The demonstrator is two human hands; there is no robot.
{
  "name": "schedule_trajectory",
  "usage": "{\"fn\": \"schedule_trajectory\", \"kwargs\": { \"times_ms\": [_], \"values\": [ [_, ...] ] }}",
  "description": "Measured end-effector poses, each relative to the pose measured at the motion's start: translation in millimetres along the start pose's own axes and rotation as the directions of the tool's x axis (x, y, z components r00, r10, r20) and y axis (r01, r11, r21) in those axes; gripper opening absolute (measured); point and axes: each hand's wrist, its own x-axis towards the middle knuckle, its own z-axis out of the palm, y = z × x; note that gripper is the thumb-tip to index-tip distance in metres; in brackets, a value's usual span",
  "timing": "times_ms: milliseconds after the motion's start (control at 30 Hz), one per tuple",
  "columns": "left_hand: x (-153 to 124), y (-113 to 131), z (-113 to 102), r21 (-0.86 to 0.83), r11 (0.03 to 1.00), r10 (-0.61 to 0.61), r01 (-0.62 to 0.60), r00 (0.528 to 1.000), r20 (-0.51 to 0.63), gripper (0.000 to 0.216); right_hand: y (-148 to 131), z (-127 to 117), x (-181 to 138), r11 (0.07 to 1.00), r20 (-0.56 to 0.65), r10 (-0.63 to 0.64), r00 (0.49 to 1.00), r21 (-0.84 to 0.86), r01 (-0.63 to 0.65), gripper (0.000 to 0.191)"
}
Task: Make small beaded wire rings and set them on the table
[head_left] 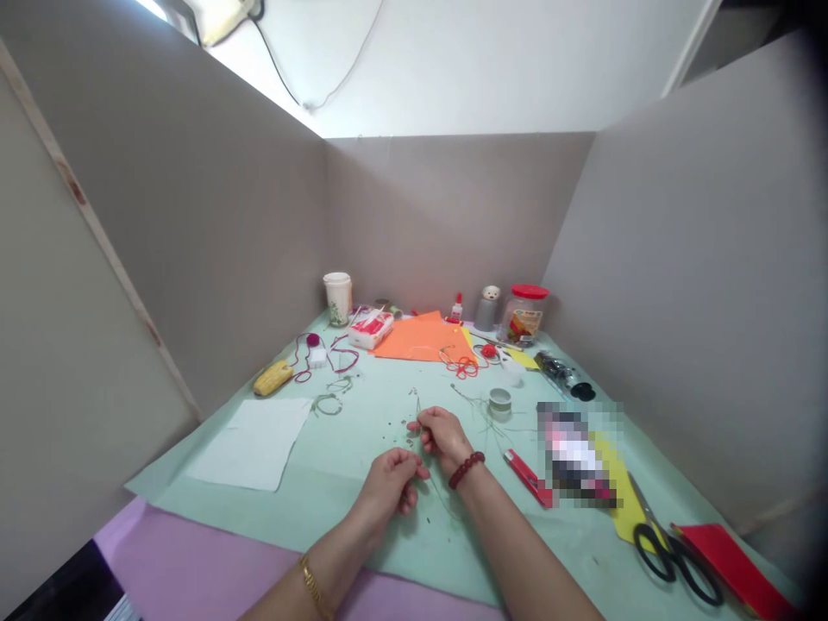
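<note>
My left hand [392,481] rests low on the pale green sheet [362,431] with its fingers curled into a pinch; a gold bracelet shows on that wrist. Just beyond it, my right hand [441,434] is also closed in a pinch, with a dark red bead bracelet [467,470] on its wrist. A thin green wire [415,404] runs up from the right fingers and trails down between the two hands. Both hands seem to grip this wire, and they almost touch.
Grey partition boards wall in three sides. White paper [255,442] lies left, orange paper [423,338] at the back with a cup [337,297] and a red-lidded jar [525,315]. A red cutter [527,476], black scissors [676,556] and red card [737,569] lie right.
</note>
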Motion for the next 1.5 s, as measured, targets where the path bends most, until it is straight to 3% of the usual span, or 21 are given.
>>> {"fn": "schedule_trajectory", "kwargs": {
  "times_ms": [467, 767, 933, 1500],
  "values": [
    [2.8, -3.1, -1.1, -0.005, 1.000, 0.007, -0.007, 0.999, 0.039, 0.030, 2.2, 6.2, 1.7, 0.994, -0.049, 0.001, 0.999, 0.106, 0.005, 0.013],
    [-1.6, -5.2, -2.3, -0.074, 0.996, 0.034, -0.040, 0.996, -0.080, 0.033, -1.7, -1.5, 3.8, 0.990, 0.027, 0.043, 0.999, 0.132, -0.046, 0.009],
    [-4.2, -6.9, -3.2, 0.017, 0.993, 0.115, -0.114, 0.981, -0.157, 0.031, -2.8, -1.7, 4.7, 0.991, 0.026, 0.052, 0.998, 0.120, -0.055, 0.010],
    [0.0, -20.9, -5.3, 0.285, 0.949, 0.170, -0.138, 0.981, -0.091, 0.026, -5.3, 0.6, -0.8, 0.989, 0.033, 0.069, 0.997, 0.129, -0.073, 0.012]
  ]
}}
